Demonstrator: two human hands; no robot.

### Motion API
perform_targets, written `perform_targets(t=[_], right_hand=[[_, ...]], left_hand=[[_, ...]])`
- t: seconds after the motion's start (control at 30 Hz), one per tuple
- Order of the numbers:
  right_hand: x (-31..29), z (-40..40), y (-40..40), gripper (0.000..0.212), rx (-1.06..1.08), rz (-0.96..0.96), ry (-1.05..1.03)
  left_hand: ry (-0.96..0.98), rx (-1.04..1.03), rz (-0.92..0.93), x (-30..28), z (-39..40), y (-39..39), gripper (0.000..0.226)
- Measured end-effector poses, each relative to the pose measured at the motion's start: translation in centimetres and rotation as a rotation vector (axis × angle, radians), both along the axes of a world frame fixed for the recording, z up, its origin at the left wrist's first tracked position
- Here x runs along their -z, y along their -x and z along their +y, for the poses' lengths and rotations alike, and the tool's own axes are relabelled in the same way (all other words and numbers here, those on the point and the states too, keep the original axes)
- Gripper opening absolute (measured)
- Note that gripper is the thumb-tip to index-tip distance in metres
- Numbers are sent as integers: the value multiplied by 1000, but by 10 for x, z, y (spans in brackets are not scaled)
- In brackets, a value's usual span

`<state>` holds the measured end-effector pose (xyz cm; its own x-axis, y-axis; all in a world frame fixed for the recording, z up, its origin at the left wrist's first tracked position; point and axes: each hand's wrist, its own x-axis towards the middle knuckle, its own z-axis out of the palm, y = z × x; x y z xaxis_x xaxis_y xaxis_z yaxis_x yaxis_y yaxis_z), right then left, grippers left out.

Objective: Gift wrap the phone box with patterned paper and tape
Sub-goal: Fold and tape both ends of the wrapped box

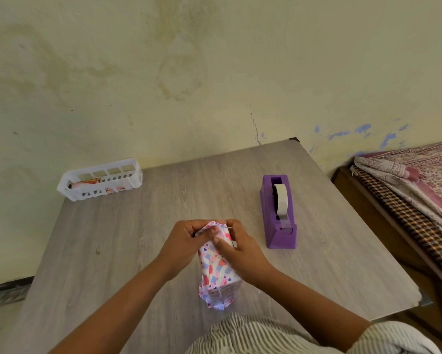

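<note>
Phone box (pixel 218 269), wrapped in patterned paper, lies mid-worktop (pixel 128 238), near end already folded. Left hand (pixel 186 242) and right hand (pixel 240 247) both pinch paper flaps at box's far end. Crease tight against box edges, hold flap flat. Tape dispenser (pixel 278 212) right of box, slightly beyond; white basket (pixel 100 178) far left of box.

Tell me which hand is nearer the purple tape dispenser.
Right. The right hand grips the wrapped box just left of the tape dispenser; the left hand holds the box's far side.
</note>
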<state>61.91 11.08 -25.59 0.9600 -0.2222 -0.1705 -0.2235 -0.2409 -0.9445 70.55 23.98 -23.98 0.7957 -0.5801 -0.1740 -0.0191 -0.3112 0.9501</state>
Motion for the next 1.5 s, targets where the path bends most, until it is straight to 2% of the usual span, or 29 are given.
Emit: perform_targets(t=[0.07, 0.2, 0.27, 0.5, 0.6, 0.63, 0.8, 0.9, 0.93, 1.03, 1.17, 1.27, 1.4, 1.5], right_hand=[[2, 0, 5, 35, -47, 9, -89], [13, 4, 20, 71, -171, -3, -190], [16, 4, 22, 80, -184, 4, -189], [20, 8, 20, 76, -149, -6, -56], [18, 7, 20, 71, -133, -10, -27], [16, 7, 20, 72, -127, -9, -20], [19, 4, 19, 93, -77, 20, -21], [18, 0, 19, 87, -81, 28, -22], [17, 0, 19, 85, -80, 35, -37], [15, 0, 19, 97, -63, 53, -57], [16, -1, 20, 101, -62, 64, -98], [15, 0, 19, 101, -44, 72, -110], [13, -1, 20, 92, -24, 93, -106], [5, -11, 24, 74, -76, 105, -117]], left_hand=[[-8, -2, -46, 3, 0, 0, 25], [-23, -23, -118, 7, 4, 0, 24], [-33, -19, -175, 7, 6, 2, 24], [-28, 126, -369, 10, 18, -3, 29], [-13, 189, -498, 11, 22, -2, 58], [-7, 205, -521, 13, 23, -1, 60], [-93, 288, -647, 22, 28, 1, 50], [-151, 301, -680, 25, 30, 5, 51], [-152, 316, -700, 25, 30, 6, 53], [-198, 354, -722, 26, 32, 13, 66], [-286, 415, -740, 28, 36, 22, 92], [-298, 374, -850, 28, 37, 24, 96], [-244, 291, -830, 27, 36, 26, 89], [-239, 291, -848, 25, 34, 27, 91]])
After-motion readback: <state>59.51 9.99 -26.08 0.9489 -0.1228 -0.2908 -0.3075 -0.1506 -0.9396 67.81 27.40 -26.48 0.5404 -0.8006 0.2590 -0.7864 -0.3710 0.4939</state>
